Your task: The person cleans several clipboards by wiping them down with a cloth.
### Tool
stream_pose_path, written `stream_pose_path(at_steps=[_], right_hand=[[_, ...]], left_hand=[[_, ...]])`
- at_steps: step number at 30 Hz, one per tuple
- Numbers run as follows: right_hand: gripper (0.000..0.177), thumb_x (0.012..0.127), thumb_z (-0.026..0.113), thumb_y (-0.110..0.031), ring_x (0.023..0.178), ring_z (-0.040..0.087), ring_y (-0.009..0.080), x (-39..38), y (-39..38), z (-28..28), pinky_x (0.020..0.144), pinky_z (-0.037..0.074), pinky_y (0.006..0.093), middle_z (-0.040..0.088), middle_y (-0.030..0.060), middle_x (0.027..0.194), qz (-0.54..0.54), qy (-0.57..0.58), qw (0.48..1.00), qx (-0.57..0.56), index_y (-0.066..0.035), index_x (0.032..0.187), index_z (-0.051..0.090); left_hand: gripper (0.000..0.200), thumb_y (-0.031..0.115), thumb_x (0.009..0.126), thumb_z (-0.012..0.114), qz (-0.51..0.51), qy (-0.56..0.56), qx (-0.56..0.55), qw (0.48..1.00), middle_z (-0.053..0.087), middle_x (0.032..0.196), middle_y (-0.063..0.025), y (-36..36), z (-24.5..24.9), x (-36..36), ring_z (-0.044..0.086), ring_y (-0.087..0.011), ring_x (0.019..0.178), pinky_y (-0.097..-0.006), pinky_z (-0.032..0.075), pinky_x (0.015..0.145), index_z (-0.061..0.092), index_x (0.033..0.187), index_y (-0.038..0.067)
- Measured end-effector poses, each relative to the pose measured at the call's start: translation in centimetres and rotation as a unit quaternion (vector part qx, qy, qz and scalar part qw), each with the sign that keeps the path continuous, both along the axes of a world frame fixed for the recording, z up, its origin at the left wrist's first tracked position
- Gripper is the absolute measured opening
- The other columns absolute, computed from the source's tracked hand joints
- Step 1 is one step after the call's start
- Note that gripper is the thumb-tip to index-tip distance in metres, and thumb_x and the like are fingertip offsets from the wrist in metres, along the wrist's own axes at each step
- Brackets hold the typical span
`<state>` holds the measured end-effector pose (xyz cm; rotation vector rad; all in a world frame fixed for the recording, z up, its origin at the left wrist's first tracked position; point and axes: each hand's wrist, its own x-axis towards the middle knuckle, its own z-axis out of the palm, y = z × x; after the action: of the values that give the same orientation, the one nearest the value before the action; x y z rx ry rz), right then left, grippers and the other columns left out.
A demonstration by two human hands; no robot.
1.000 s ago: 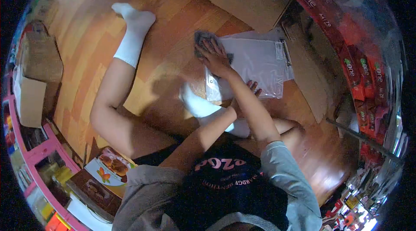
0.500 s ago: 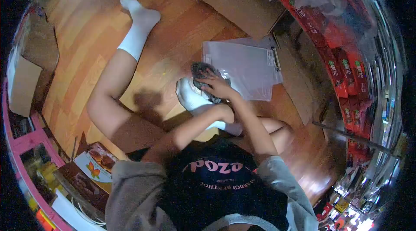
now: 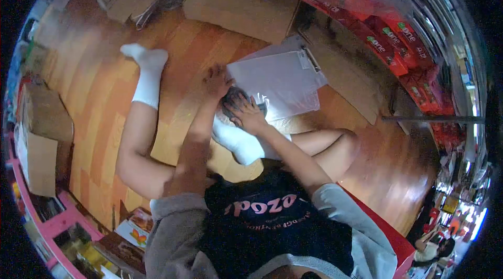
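My right hand [image 3: 249, 114] lies over a dark grey, soft-looking, mottled thing [image 3: 232, 102], fingers spread across it and holding it at the toe end of a foot in a white sock [image 3: 236, 140]. What kind of thing it is, I cannot tell. Just beyond it, my left hand [image 3: 216, 81] is raised, somewhat blurred, with its fingers apart and nothing in them. Both forearms reach forward over the bent leg. A pale, clear-covered flat board [image 3: 283, 80] lies on the floor right beside the grey thing.
My other leg, in a white sock [image 3: 152, 64], stretches across the wooden floor [image 3: 94, 122]. Cardboard boxes [image 3: 241, 4] stand ahead and to the left. Red packs [image 3: 393, 43] line the right side, near a thin dark bar [image 3: 429, 119]. A pink-edged shelf [image 3: 57, 219] is at lower left.
My left hand has moved forward from near the ankle to beyond the grey thing. My right hand stays on the grey thing, now over the toes. The whole view has turned slightly.
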<state>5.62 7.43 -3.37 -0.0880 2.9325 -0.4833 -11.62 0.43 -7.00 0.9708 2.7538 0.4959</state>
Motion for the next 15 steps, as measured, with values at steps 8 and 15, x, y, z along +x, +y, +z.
stream_pose_path(at_steps=[8, 15], right_hand=[[0.056, 0.086, 0.033, -0.038, 0.129, 0.013, 0.0293, 1.2, 2.4, -1.0, 0.101, 0.006, 0.0512, 0.017, 0.0117, 0.139, -0.306, 0.029, 0.951, 0.041, -0.015, 0.134, 0.017], [0.06, 0.085, 0.03, -0.044, 0.128, 0.015, 0.0317, 0.8, 11.0, -2.5, 0.101, 0.006, 0.0527, 0.016, 0.0136, 0.139, -0.416, 0.045, 0.9, 0.118, -0.016, 0.135, 0.013]], left_hand=[[0.057, 0.037, 0.083, 0.044, 0.004, -0.002, -0.017, 1.0, 0.015, 0.14, -0.0092, -0.7, -2.2, -0.2, 0.017, -0.0348, 0.126, -0.0644, 0.017, 0.092, 0.023, 0.133, 0.018], [0.056, 0.033, 0.082, 0.045, 0.021, -0.054, -0.039, 0.998, 0.015, 0.14, -0.0098, -0.1, 1.0, 1.0, 0.013, -0.0356, 0.127, -0.0644, 0.015, 0.093, 0.025, 0.132, 0.018]])
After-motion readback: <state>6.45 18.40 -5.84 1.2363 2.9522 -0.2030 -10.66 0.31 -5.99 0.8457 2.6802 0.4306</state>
